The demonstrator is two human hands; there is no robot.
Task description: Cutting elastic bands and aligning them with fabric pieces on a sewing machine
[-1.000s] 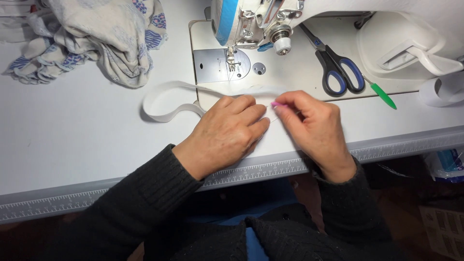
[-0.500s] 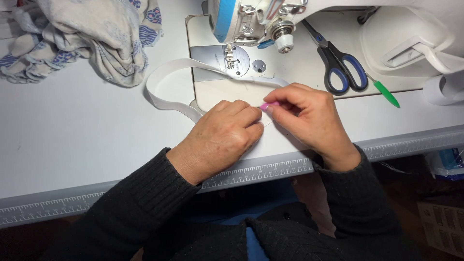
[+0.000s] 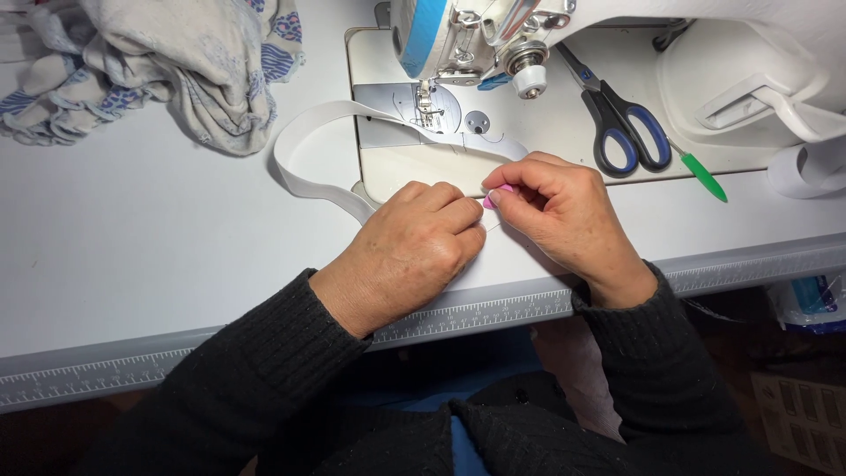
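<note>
Head view, looking down at a white counter (image 3: 132, 256) that carries a sewing machine (image 3: 493, 35); all positions below are given relative to that machine.

Left hand (image 3: 414, 251): lies palm down on the counter just in front of the machine bed, fingers curled and pressed together, resting on the near end of a white elastic band (image 3: 304, 132). The band loops out to the left of the machine bed, crosses the needle plate under the presser foot, and runs back toward both hands.

Right hand (image 3: 560, 207): positioned at the front right of the machine bed, thumb and forefinger closed on a small pink clip (image 3: 499, 196), fingertips touching the left hand's fingertips. Whether the clip also grips the band cannot be told.

Blue-handled scissors (image 3: 621, 123) lie on the bed to the right of the needle, blades pointing toward the machine head. A green-capped pen (image 3: 702, 174) lies just right of the scissors. A bundle of patterned fabric (image 3: 185, 62) sits on the counter well to the left of the machine.
</note>
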